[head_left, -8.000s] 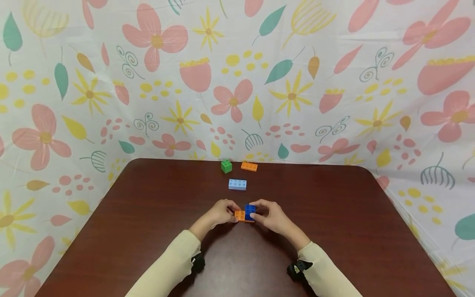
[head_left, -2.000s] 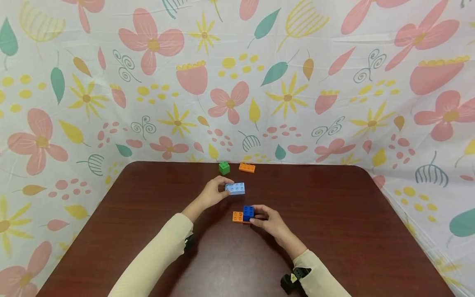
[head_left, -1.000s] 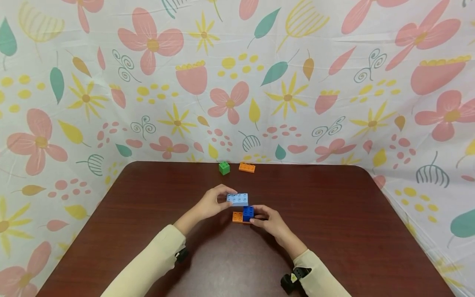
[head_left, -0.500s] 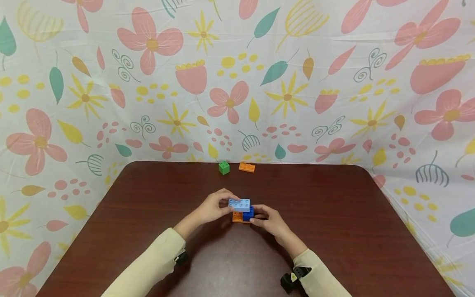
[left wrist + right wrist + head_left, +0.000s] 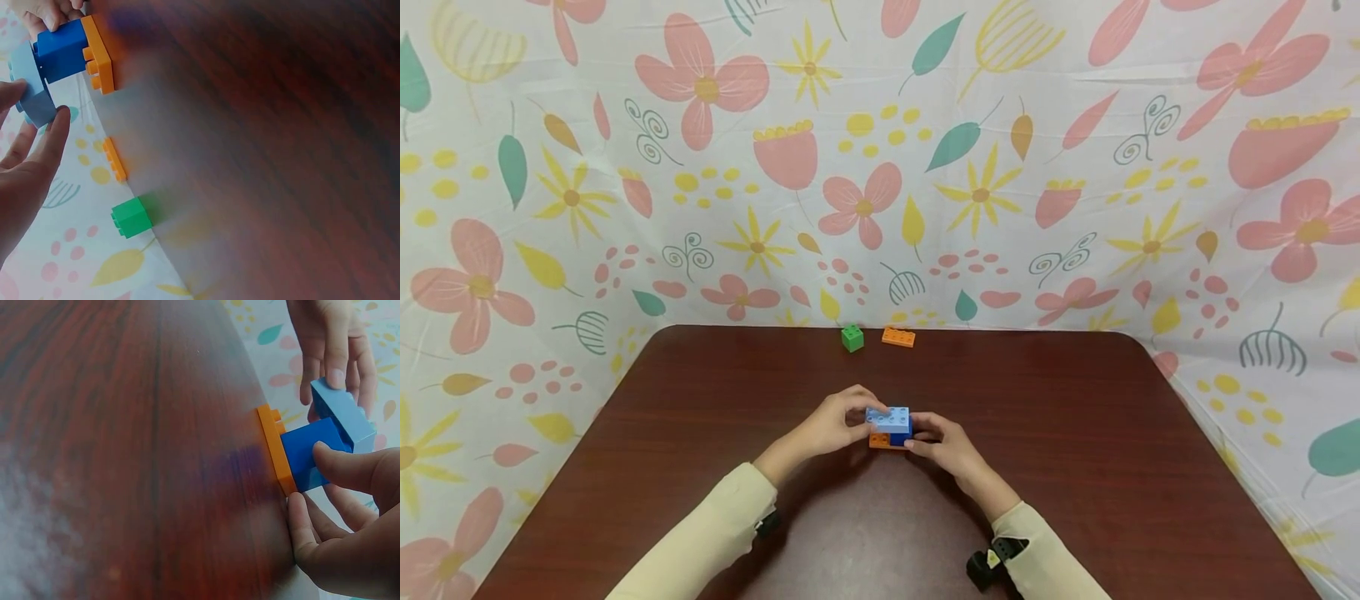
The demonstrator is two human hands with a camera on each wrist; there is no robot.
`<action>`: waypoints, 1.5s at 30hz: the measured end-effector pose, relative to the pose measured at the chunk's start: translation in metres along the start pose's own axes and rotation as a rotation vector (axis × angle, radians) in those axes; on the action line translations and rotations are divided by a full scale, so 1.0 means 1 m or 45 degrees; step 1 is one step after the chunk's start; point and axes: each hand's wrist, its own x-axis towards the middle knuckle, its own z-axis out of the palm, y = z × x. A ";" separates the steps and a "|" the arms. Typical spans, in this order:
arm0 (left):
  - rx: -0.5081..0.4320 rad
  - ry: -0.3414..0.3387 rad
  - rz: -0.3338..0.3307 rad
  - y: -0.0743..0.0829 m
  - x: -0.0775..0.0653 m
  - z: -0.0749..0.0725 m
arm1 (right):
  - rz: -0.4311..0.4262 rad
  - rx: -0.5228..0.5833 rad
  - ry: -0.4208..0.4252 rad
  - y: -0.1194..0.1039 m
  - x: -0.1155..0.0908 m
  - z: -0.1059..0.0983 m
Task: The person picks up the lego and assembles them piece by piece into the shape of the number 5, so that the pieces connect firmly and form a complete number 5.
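My left hand (image 5: 829, 427) pinches a light blue toy building brick (image 5: 891, 419) by its left end, thumb on the near side and fingers on the far side. That brick lies over a dark blue brick (image 5: 902, 437), slightly tilted against its top in the right wrist view. The dark blue brick (image 5: 305, 453) stands on the right half of a flat orange brick (image 5: 274, 449), whose left studs are uncovered beneath the light blue one. From the right, my right hand (image 5: 953, 448) holds the dark blue brick, its thumb on the brick's side and a fingertip by the orange base.
A green brick (image 5: 852, 337) and a second flat orange brick (image 5: 898, 337) lie near the far edge of the brown table (image 5: 1037, 392). Behind the table hangs a flower-patterned cloth (image 5: 880, 167). Each wrist wears a black camera strap.
The left hand has carried the light blue brick from behind the stack toward me and down onto the dark blue brick. The right hand has stayed at the stack.
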 end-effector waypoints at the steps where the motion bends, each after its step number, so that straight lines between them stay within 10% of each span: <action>1: 0.017 -0.014 0.015 0.000 0.000 0.000 | 0.001 -0.003 0.002 -0.003 -0.002 0.000; 14: 0.364 -0.139 0.113 0.009 0.005 -0.001 | 0.008 0.010 -0.003 -0.007 -0.005 -0.001; 45: 0.499 -0.197 0.067 0.015 0.011 0.003 | 0.008 0.024 -0.045 0.002 0.003 -0.003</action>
